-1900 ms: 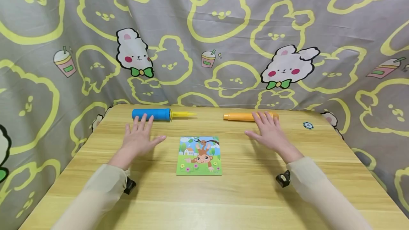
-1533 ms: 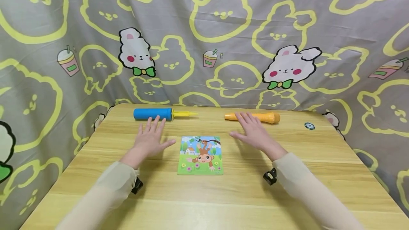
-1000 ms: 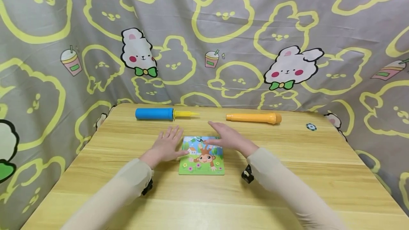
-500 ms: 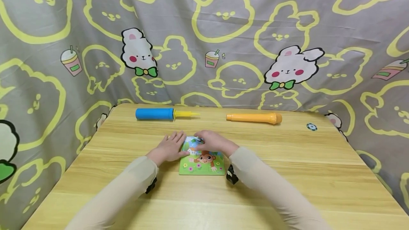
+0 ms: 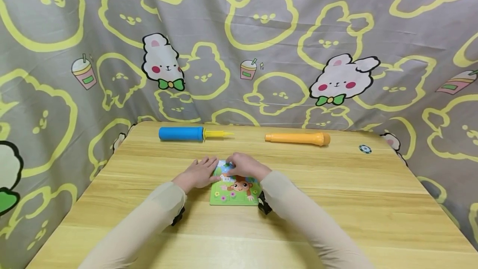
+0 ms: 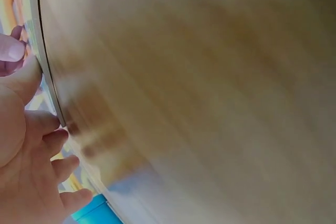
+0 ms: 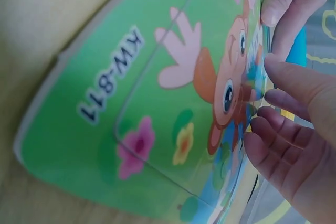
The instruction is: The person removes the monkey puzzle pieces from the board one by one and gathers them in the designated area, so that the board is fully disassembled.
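A square picture puzzle (image 5: 235,193) with a cartoon monkey lies flat on the wooden table (image 5: 336,202). My left hand (image 5: 198,174) lies flat with straight fingers against the puzzle's left edge. In the left wrist view this hand (image 6: 26,171) touches the thin board edge (image 6: 50,82). My right hand (image 5: 243,165) is curled over the puzzle's far part. In the right wrist view its thumb and fingertips (image 7: 270,124) close on a piece by the monkey's head on the green board (image 7: 157,119). No piece is visibly lifted.
A blue hand pump (image 5: 181,133) with a yellow nozzle and an orange tube (image 5: 298,138) lie along the table's far edge. A small round chip (image 5: 364,149) sits at the far right. Patterned cloth (image 5: 261,53) hangs behind and beside the table.
Both hands came in from the far-edge tubes to the puzzle. The left hand settled flat at its left edge; the right hand curled its fingers onto the upper pieces.
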Available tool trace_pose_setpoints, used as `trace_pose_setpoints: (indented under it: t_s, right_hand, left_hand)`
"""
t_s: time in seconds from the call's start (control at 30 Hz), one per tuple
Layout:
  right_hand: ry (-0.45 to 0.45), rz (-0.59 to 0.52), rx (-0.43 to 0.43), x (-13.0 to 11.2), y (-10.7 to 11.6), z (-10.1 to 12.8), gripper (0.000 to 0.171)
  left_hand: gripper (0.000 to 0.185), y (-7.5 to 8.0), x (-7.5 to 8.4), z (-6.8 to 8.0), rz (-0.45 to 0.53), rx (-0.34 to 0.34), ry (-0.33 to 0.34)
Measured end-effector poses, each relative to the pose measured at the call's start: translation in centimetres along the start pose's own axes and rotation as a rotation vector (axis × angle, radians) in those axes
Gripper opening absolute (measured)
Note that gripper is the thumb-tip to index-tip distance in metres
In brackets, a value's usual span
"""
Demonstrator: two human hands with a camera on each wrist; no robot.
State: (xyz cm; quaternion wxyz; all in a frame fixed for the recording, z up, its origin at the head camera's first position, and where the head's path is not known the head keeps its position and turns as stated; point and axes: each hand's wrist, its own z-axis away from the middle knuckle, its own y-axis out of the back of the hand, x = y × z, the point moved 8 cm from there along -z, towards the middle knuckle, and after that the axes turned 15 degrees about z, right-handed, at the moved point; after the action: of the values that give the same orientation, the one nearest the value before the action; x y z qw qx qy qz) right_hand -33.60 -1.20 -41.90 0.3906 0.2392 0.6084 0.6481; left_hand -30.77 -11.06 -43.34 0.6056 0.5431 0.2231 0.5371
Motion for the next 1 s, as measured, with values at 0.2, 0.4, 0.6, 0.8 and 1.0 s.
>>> trace_pose_setpoints:
  t_s: [0.2,0.4,0.6,0.8,1.0]
  right_hand:
    - [-0.012,0.027,0.011,-0.03,-0.18,-0.20,0.042]
    - [-0.030,0.022,0.013,-0.09,-0.31,-0.53,0.038]
    - [-0.044,0.017,-0.008,0.00,-0.30,-0.66,0.035]
    - [-0.050,0.000,-0.003,0.21,-0.21,-0.83,0.030]
    - [-0.046,-0.033,0.029,0.48,-0.27,-1.03,0.034]
  left_hand:
    - [0.070,0.11,0.34,-0.01,0.013,-0.010,0.001]
    - [0.070,0.18,0.28,-0.09,0.016,-0.018,0.009]
    - [0.071,0.14,0.34,0.01,0.025,-0.020,0.010]
    - [0.072,-0.02,0.21,-0.15,0.012,-0.022,0.014]
    - [0.072,-0.08,0.05,-0.31,0.002,-0.024,0.023]
